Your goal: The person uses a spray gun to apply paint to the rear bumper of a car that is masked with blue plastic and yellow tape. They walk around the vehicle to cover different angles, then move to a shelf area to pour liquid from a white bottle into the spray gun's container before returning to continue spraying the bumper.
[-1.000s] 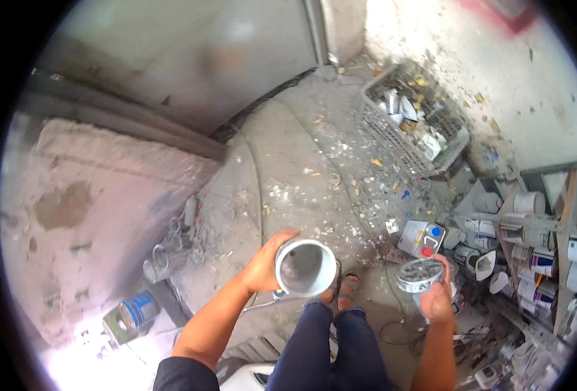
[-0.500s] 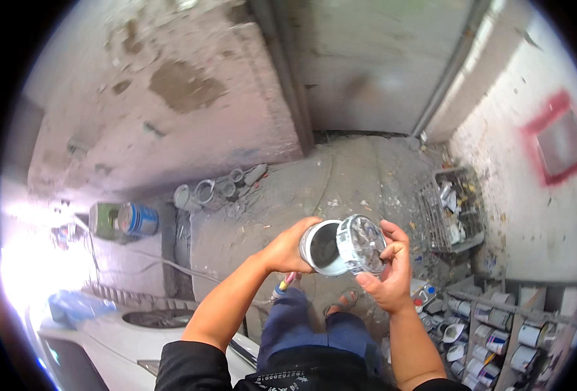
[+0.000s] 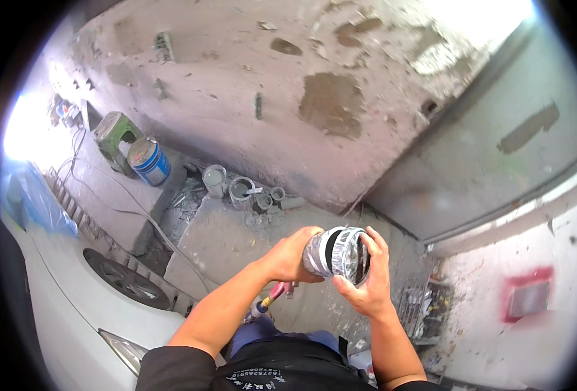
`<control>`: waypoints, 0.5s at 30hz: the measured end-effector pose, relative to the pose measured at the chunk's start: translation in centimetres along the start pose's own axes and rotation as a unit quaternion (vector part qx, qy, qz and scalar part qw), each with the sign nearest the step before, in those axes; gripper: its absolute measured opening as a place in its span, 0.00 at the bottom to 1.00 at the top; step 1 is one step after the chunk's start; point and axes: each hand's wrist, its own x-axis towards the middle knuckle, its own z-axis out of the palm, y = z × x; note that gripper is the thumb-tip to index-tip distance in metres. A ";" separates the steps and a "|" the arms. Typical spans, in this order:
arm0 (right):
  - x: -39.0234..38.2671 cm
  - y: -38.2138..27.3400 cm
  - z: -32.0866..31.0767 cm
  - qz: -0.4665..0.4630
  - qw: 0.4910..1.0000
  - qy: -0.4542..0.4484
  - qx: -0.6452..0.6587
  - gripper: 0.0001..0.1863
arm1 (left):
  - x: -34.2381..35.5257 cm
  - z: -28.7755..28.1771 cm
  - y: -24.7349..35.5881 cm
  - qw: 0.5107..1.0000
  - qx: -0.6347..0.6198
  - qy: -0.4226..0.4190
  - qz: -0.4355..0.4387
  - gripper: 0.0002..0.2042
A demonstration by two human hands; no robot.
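The left hand (image 3: 293,255) gripped a cylindrical container (image 3: 314,255); the right hand (image 3: 370,281) grasped a round lid (image 3: 347,251) at its mouth, apparently tilted, contact partly hidden.

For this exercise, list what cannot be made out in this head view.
- Head view: contents of the can, hidden by the lid.
- Head view: rest of the white car, cut off by the dark left rim.
- Head view: small items in the crate, blurred.
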 end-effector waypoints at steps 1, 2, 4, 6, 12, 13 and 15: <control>1.4 -0.6 0.6 -0.021 1.000 -0.016 0.006 0.42 | -0.1 -1.5 -0.1 1.000 0.005 0.006 0.001 0.42; 2.8 -1.0 0.9 -0.041 0.999 -0.033 0.012 0.41 | -0.1 -2.9 -0.1 1.000 0.009 0.012 0.002 0.43; 5.5 -2.0 2.1 -0.095 0.993 -0.066 0.033 0.41 | -0.5 -5.2 -1.3 0.999 0.010 0.029 0.027 0.44; 8.2 -2.7 3.1 -0.152 0.981 -0.121 0.029 0.41 | -0.9 -7.4 -1.8 0.999 0.010 0.040 0.020 0.44; 16.2 -4.4 6.7 -0.258 0.937 -0.235 0.001 0.36 | -1.0 -13.6 -3.4 0.998 -0.008 0.056 -0.015 0.44; 17.5 -4.3 7.4 -0.271 0.932 -0.240 0.003 0.36 | -0.8 -14.7 -3.6 0.998 -0.011 0.055 -0.028 0.44; 20.3 -4.2 9.2 -0.298 0.921 -0.251 0.009 0.37 | -0.3 -16.6 -4.3 0.997 -0.016 0.061 -0.048 0.45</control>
